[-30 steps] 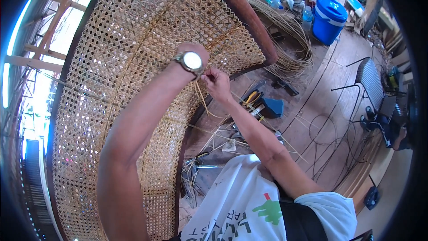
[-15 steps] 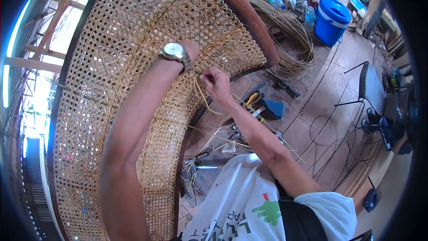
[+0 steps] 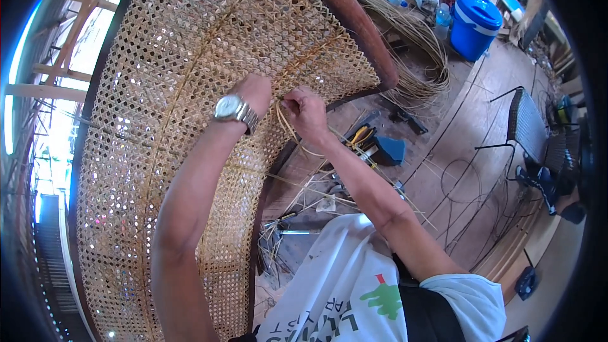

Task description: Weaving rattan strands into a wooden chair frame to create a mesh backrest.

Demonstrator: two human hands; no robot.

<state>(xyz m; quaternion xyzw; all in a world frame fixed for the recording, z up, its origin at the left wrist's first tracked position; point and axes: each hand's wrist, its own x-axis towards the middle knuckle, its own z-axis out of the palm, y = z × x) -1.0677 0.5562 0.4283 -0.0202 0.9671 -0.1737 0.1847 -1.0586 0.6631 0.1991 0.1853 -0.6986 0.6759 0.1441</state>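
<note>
Right hand curled in, fingertips close together, the worker has it at the inner part of a broad, curved panel of straw-coloured open cane weave; from where I stand I cannot tell whether the tips grip anything. Just beside them a thin, pale cane strand hangs out of the mesh in a loose loop. Left hand, with a silver metal wristwatch at its wrist, is bent over the weave close by; its fingers are out of my sight, so I can't say if they hold something. Under both hands, the panel fills the space in front of the worker and to the left. Most of it looks done to me: the lattice of small holes runs across nearly the whole face. What looks left is at least that dangling strand, not yet drawn flat. Along a thick, reddish-brown wooden rail, the mesh ends in a toothed line, and whether that edge is finished I cannot tell. Beyond the rail, a large coil of pale, slender cane lies on the floor.
</note>
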